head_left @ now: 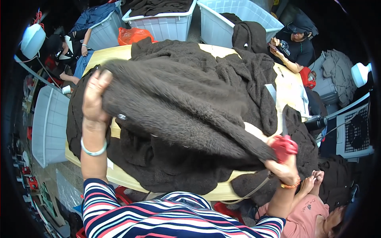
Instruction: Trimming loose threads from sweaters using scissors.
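A striped-sleeved left hand (95, 97) gripped the fuzzy dark-brown knitted garment (178, 103) at its edge — the right hand (282, 160), fingers closed, pinched the far end beside a small red tool (285, 146).

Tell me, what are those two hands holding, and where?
Both hold one fuzzy brown garment: the left hand grips its upper edge, the right hand, also holding a red tool, pinches its far end.

The left hand (95, 97) grips one end of a fuzzy dark brown knitted garment (178, 107), lifting it above a pale wooden table (119, 178) heaped with more dark brown knitwear (166, 166). The right hand (283, 164) pinches the garment's other end while holding a small red plastic tool (285, 146). White plastic bins (162, 23) stand beyond the table.
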Available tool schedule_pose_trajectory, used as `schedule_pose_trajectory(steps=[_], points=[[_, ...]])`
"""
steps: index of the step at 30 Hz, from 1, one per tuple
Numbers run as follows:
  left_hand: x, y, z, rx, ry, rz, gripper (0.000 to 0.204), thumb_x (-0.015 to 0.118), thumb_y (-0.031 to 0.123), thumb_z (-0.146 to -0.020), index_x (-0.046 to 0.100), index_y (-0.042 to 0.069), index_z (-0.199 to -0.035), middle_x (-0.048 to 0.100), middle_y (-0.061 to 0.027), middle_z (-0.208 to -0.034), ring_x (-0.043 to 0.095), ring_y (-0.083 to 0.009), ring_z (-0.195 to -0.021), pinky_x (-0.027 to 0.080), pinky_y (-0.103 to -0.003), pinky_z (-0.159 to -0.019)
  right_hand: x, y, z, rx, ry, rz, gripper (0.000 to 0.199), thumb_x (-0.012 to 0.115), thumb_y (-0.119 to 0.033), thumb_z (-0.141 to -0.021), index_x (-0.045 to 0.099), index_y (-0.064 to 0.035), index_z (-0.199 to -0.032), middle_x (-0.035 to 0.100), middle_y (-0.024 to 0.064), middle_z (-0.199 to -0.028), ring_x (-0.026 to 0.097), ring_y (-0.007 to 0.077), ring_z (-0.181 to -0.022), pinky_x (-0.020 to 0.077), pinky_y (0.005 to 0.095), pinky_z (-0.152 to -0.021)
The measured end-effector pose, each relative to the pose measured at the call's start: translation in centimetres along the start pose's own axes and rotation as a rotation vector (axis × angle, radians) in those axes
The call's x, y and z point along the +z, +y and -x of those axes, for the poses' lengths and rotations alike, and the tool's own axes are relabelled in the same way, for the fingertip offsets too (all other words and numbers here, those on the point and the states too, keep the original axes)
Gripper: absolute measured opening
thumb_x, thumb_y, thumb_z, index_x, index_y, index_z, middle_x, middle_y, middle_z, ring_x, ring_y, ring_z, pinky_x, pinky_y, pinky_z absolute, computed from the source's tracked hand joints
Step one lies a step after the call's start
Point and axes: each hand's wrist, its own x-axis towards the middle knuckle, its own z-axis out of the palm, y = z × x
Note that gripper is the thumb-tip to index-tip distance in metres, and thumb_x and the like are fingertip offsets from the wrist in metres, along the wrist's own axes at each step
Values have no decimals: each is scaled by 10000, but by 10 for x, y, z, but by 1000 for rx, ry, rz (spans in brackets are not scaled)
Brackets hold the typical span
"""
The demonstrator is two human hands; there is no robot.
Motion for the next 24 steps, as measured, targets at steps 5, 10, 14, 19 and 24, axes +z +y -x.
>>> schedule_pose_trajectory(steps=[5,10,14,19,24], points=[[16,20,-64,13,-151,59,317,599,188,-966,597,-33,-1193,684,-114,-1095,663,-187,-982,529,-323,-896,-23,-3,-12,-73,36,-90,482,645,102,-639,568,26,-1109,587,69,-1052,561,156,-1036,426,306,-946],[25,-121,-116,-502,218,-130,310,762,155,-842,613,59,-1096,659,-32,-940,620,-136,-808,544,-320,-737,5,119,-59,54,179,294,479,756,-141,-787,592,36,-1201,677,119,-1108,620,182,-1042,470,311,-923],[3,-205,-91,-591,192,255,235,660,54,-901,569,30,-1117,681,-71,-923,681,-179,-833,620,-329,-713,37,170,-40,201,277,386,306,727,-287,-874,630,-28,-1004,638,186,-746,653,325,-719,492,414,-663],[27,-167,-62,-559,168,497,293,651,37,-901,531,34,-1169,682,-91,-954,687,-229,-851,624,-409,-745,40,125,-18,235,169,473,301,685,-280,-906,618,-67,-1108,661,214,-815,656,412,-806,501,446,-703],[83,-190,-44,-343,471,369,422,582,11,-941,382,27,-1311,617,-83,-1015,632,-211,-927,547,-561,-925,55,95,-29,147,38,448,267,689,-234,-913,589,-43,-1071,623,173,-792,643,319,-750,494,392,-711]])
